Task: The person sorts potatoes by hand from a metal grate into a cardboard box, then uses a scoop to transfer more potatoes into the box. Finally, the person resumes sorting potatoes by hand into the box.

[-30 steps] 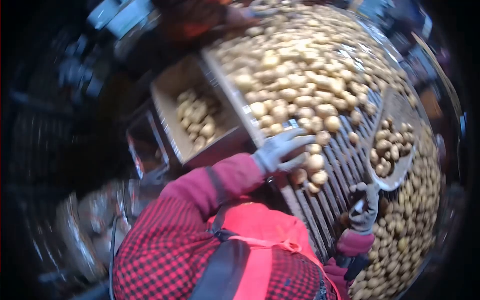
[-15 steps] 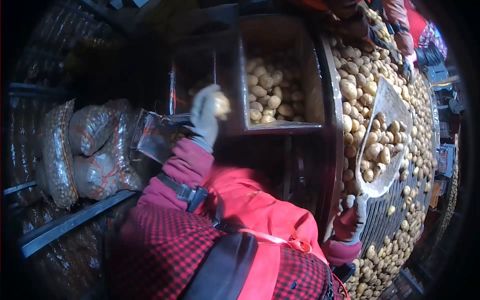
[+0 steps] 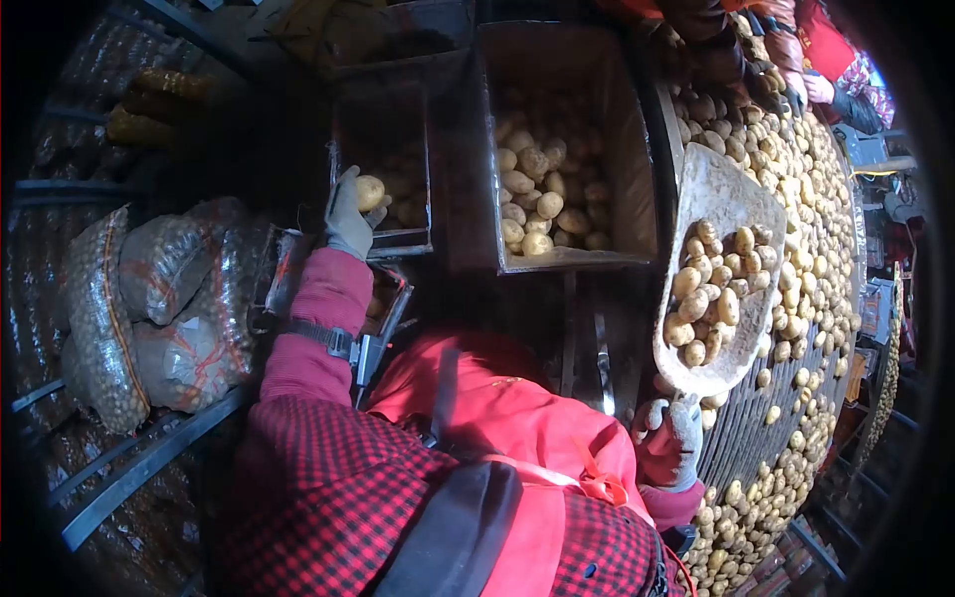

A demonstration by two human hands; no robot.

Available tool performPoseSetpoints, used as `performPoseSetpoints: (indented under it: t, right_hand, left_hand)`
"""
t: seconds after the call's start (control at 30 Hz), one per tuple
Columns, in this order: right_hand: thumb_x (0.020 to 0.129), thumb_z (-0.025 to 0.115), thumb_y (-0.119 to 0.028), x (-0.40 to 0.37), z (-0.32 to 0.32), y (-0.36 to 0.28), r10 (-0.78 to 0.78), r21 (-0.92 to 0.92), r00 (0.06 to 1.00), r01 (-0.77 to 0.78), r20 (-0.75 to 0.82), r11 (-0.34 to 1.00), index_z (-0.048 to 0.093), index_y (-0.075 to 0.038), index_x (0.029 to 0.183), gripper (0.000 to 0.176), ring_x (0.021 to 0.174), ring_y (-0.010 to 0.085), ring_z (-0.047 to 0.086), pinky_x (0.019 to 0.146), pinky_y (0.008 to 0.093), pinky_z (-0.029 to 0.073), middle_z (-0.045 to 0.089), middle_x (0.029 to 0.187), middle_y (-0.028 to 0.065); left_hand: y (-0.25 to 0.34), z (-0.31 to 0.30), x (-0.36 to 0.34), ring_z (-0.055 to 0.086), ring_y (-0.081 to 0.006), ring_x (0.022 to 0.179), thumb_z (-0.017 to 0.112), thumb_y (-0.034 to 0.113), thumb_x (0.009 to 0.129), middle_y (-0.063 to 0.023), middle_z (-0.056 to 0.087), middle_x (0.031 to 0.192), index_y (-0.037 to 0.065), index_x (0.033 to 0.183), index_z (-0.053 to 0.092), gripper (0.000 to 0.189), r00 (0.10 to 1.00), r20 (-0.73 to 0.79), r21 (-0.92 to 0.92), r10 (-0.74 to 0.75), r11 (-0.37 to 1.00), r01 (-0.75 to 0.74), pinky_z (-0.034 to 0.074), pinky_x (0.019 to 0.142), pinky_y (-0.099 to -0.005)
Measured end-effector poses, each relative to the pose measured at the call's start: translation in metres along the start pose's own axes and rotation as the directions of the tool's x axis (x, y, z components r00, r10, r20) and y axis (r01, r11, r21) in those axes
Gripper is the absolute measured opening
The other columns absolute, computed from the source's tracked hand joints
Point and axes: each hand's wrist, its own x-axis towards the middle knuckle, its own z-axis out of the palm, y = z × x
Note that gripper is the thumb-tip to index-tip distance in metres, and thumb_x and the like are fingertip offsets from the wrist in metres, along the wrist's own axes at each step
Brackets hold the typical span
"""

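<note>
My left hand (image 3: 348,221), in a grey glove, grips a single potato (image 3: 370,192) at the near left corner of a small dark bin (image 3: 430,214). Low on the right, my gloved right hand (image 3: 672,440) is closed round the handle end of a big pale scoop (image 3: 731,184). Several small potatoes (image 3: 718,303) lie in the scoop's bowl, which is held over the potato-covered slatted conveyor (image 3: 741,438). Between my hands stands a larger bin (image 3: 627,149), partly filled with potatoes (image 3: 537,204).
Filled mesh sacks (image 3: 109,318) stand at the left beside a metal rail (image 3: 149,473). At the far top right, other people's hands (image 3: 796,90) are among the potatoes on the conveyor. A metal-edged chute (image 3: 383,323) sits below my left wrist.
My left hand has moved left with the potato, to the small bin's corner. My right hand has shifted the loaded scoop left, nearer the conveyor's edge and the larger bin.
</note>
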Motion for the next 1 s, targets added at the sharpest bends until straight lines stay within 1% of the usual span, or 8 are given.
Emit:
performPoseSetpoints:
  t: [0.23, 0.3, 0.37, 0.57, 0.7, 0.77, 0.9, 1.0]
  right_hand:
    - [0.098, 0.063, -0.026, 0.006, 0.021, -0.007, 0.033, 0.104, 0.998, -0.039, 0.057, 0.994, 0.050, -0.007, 0.131, 0.040, 0.079, 0.0170, 0.057, 0.066, 0.0316, 0.049, 0.058, 0.090, 0.0042]
    - [0.097, 0.064, -0.024, 0.017, -0.008, 0.009, -0.108, -0.438, 0.992, 0.129, 0.072, 0.890, 0.051, -0.009, 0.131, 0.039, 0.079, 0.0173, 0.058, 0.064, 0.0324, 0.050, 0.059, 0.093, 0.0042]
    - [0.097, 0.065, -0.023, 0.025, -0.005, 0.009, -0.099, -0.509, 0.993, 0.116, 0.060, 0.853, 0.051, -0.010, 0.129, 0.038, 0.077, 0.0179, 0.059, 0.062, 0.0332, 0.050, 0.059, 0.093, 0.0043]
    - [0.096, 0.068, -0.022, 0.062, 0.065, -0.037, 0.243, -0.055, 0.943, -0.237, 0.226, 0.970, 0.055, -0.011, 0.113, 0.024, 0.060, 0.0190, 0.057, 0.048, 0.0344, 0.050, 0.059, 0.083, 0.0037]
    - [0.094, 0.069, -0.022, 0.089, 0.144, -0.078, 0.322, -0.050, 0.853, -0.332, 0.411, 0.942, 0.061, 0.000, 0.111, 0.029, 0.054, 0.0142, 0.057, 0.050, 0.0280, 0.048, 0.062, 0.074, 0.0055]
    - [0.102, 0.059, -0.039, 0.118, 0.160, -0.070, 0.272, -0.384, 0.877, -0.111, 0.396, 0.917, 0.062, -0.001, 0.117, 0.040, 0.051, 0.0069, 0.049, 0.049, 0.0230, 0.041, 0.058, 0.068, -0.0001]
    - [0.107, 0.049, -0.042, 0.174, 0.235, -0.082, 0.284, -0.429, 0.696, 0.039, 0.660, 0.903, 0.061, -0.001, 0.126, 0.047, 0.060, 0.0052, 0.052, 0.054, 0.0196, 0.040, 0.060, 0.073, -0.0013]
    - [0.101, 0.059, -0.025, 0.254, 0.299, -0.058, -0.234, -0.179, 0.418, 0.739, 0.878, 0.649, 0.061, -0.001, 0.129, 0.037, 0.083, 0.0070, 0.062, 0.068, 0.0193, 0.050, 0.068, 0.099, 0.0041]
  left_hand:
    - [0.006, -0.040, -0.001, 0.072, -0.0305, 0.087, 0.059, 0.049, 0.098, -0.0111, 0.066, 0.116, 0.020, 0.138, 0.058, 0.049, 0.994, 0.100, 0.020, 0.039, 0.999, -0.041, 0.057, 0.061, -0.0289]
    - [0.010, -0.055, -0.008, 0.072, -0.0303, 0.086, 0.059, 0.048, 0.098, -0.0110, 0.066, 0.115, 0.019, 0.138, 0.058, 0.049, 0.996, 0.088, -0.022, 0.035, 0.999, -0.033, 0.057, 0.061, -0.0294]
    - [0.011, -0.064, -0.014, 0.070, -0.0305, 0.092, 0.059, 0.047, 0.099, -0.0109, 0.065, 0.118, 0.019, 0.140, 0.056, 0.050, 0.995, 0.089, -0.014, 0.037, 0.999, -0.036, 0.058, 0.066, -0.0316]
    - [0.012, -0.024, -0.030, 0.044, -0.0269, 0.140, 0.058, 0.039, 0.104, -0.0109, 0.046, 0.152, 0.016, 0.156, 0.042, 0.059, 0.951, 0.229, 0.320, 0.210, 0.906, -0.277, 0.037, 0.116, -0.0436]
    - [-0.007, -0.036, -0.048, 0.045, -0.0222, 0.139, 0.059, 0.019, 0.104, -0.0110, 0.047, 0.152, 0.009, 0.155, 0.042, 0.054, 0.875, 0.338, 0.430, 0.346, 0.771, -0.471, 0.036, 0.116, -0.0356]
    - [-0.015, -0.050, -0.062, 0.047, -0.0185, 0.135, 0.060, 0.014, 0.104, -0.0086, 0.050, 0.150, 0.008, 0.153, 0.044, 0.052, 0.853, 0.328, 0.473, 0.406, 0.711, -0.520, 0.039, 0.111, -0.0306]
    - [-0.009, -0.080, -0.103, 0.054, -0.0156, 0.123, 0.056, 0.006, 0.103, -0.0084, 0.054, 0.146, 0.008, 0.152, 0.045, 0.050, 0.920, 0.179, 0.453, 0.349, 0.801, -0.392, 0.044, 0.106, -0.0305]
    - [-0.008, -0.096, -0.116, 0.056, -0.0140, 0.115, 0.056, 0.005, 0.103, -0.0082, 0.056, 0.142, 0.007, 0.151, 0.046, 0.049, 0.885, 0.161, 0.465, 0.436, 0.758, -0.458, 0.045, 0.103, -0.0294]
